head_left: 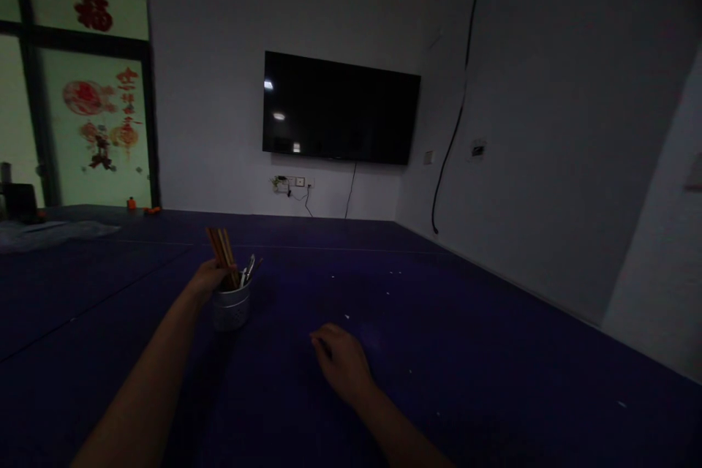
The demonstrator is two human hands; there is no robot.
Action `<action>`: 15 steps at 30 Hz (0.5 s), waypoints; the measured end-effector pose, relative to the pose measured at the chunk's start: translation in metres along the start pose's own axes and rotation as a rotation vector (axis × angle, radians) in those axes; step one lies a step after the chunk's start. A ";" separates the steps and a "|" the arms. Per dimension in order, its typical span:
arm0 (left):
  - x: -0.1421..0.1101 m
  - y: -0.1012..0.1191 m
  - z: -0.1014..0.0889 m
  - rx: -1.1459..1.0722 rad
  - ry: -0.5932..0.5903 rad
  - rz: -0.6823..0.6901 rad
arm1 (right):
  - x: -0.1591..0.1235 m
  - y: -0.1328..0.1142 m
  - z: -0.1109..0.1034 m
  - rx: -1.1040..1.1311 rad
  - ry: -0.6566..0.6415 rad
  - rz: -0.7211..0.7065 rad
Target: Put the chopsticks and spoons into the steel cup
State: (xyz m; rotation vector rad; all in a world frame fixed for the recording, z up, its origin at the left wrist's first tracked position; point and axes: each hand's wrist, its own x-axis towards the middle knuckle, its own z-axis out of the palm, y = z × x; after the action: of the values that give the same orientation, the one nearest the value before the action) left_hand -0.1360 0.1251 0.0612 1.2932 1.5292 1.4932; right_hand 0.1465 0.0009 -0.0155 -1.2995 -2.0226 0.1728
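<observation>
My left hand [210,276] is closed around a bundle of long, thin wooden sticks [223,252] that look like chopsticks. They stand on end, their lower ends inside a grey cylindrical holder [231,309] with a patterned side. Some slim light-coloured or metallic items [250,268] lean out at the holder's right side; their kind is hard to make out in the dim light. To the right of the holder, my right hand [341,360] rests low over the dark purple table [285,395], fingers curled in, with nothing visible in them.
Small white scraps [346,316] are scattered across the tabletop. Clear plastic sheeting [55,232] and a dark object [20,201] lie at the far left, with small orange items [152,210] at the back edge. A television [340,110] hangs on the wall; a black cable [456,124] runs down the right wall.
</observation>
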 end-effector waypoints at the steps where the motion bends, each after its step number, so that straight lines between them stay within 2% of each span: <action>1: 0.000 0.000 -0.001 -0.008 -0.013 -0.002 | 0.000 0.000 0.000 -0.002 0.000 -0.002; 11: -0.003 0.002 -0.003 -0.082 -0.149 -0.009 | 0.000 0.004 0.002 0.018 -0.018 -0.012; 15: -0.002 0.005 -0.003 -0.107 -0.134 0.001 | 0.000 0.003 0.000 0.011 -0.019 -0.017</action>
State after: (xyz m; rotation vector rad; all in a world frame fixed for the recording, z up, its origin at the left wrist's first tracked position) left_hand -0.1366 0.1214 0.0665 1.3036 1.3455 1.4387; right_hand 0.1485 0.0024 -0.0171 -1.2782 -2.0448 0.1892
